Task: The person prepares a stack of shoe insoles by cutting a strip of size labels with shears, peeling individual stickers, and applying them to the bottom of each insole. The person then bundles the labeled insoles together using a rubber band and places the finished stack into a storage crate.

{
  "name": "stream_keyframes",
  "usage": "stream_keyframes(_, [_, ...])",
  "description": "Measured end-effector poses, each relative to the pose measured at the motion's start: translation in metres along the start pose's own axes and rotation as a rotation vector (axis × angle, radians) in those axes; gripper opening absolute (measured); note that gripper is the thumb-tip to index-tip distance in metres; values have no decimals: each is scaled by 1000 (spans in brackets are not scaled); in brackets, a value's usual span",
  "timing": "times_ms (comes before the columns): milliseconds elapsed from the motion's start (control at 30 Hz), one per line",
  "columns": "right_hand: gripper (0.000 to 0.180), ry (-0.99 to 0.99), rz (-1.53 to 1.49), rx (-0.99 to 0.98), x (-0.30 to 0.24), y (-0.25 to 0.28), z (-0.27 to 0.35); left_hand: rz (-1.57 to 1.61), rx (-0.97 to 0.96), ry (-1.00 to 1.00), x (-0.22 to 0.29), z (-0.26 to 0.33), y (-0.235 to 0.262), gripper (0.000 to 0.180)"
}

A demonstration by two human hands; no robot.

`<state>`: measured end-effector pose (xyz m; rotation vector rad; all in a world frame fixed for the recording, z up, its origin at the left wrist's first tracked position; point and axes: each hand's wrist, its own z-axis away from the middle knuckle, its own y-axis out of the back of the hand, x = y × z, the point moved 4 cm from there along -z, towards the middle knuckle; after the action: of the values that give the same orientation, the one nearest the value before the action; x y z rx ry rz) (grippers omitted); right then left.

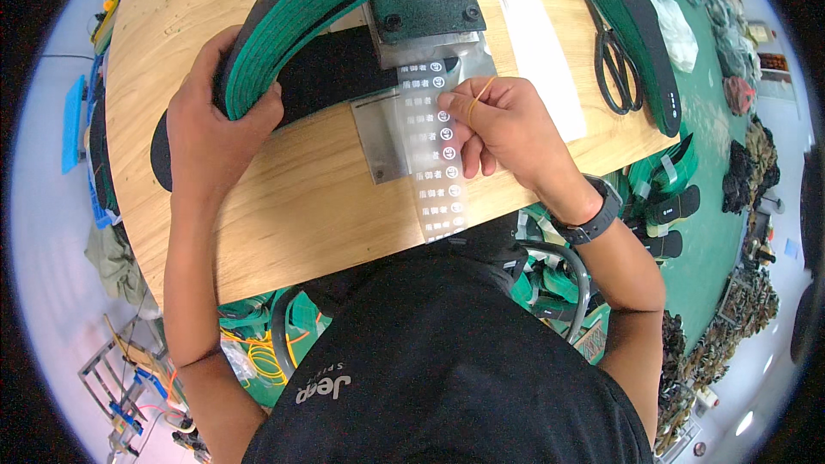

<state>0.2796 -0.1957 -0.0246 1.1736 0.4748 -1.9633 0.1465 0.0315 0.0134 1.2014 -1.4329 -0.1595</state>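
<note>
1. Wooden table (292, 241) spreads mid-view, green floor (713, 223) toward three o'clock.
2. At ten o'clock I see the left hand (210, 125) curled round the insole stack (301, 30); its long axis points toward two.
3. Around one o'clock, the right hand (511, 125) pinches the label strip (436, 179), which runs twelve to six.
4. Plastic bags (676, 32) sit at two o'clock, contents unclear to me.

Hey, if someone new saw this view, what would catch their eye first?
Probably the curved stack of green and black insoles, held in the left hand at the upper left over the table. Next, right of it, comes the clear strip with white print, pinched in the right hand below a dark bolted block.
</note>
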Motion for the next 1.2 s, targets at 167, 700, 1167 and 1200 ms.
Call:
stream_keyframes(167, [27, 11, 4, 3, -3, -1, 2, -354, -208, -108, 7, -6, -4, 75])
stream_keyframes(700, [26, 180, -338, 164, 9, 14, 4, 36, -182, 8, -9, -12, 14, 41])
stream_keyframes(1167, [31, 82, 68, 4, -12, -6, -10, 236, 131, 26, -46, 1, 45, 23])
stream_keyframes(1200, [31, 68, 62, 20, -12, -5, -10, 252, 128, 50, -47, 0, 44, 23])
